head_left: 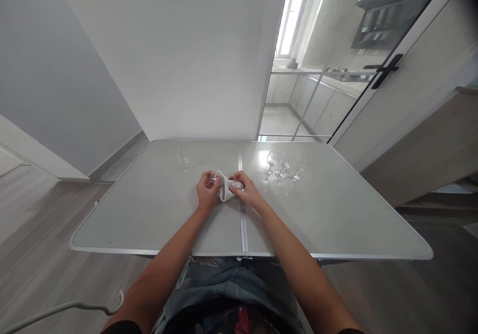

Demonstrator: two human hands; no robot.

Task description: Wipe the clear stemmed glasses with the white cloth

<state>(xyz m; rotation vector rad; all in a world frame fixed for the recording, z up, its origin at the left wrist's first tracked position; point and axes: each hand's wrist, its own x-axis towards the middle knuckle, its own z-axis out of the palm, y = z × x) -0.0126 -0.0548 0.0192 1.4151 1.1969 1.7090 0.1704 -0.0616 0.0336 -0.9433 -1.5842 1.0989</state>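
Observation:
My left hand (pixel 207 189) is closed around the bowl of a clear wine glass (pixel 214 177), which lies on its side just above the table. A white cloth (pixel 225 190) wraps the glass's other end, and my right hand (pixel 242 186) grips it there with the fingers pressed together. The stem and foot are hidden under the cloth. To the left, beyond my left hand, one clear stemmed glass (pixel 182 159) stands upright. On the right stand three more stemmed glasses (pixel 283 166) close together, apart from my right hand.
The grey folding table (pixel 149 209) has a metal rim and a seam (pixel 243 224) down its middle. A white wall (pixel 179 75) rises behind it. At the right back is a glass door with a black handle (pixel 388 70). A white cable (pixel 74 304) shows at lower left.

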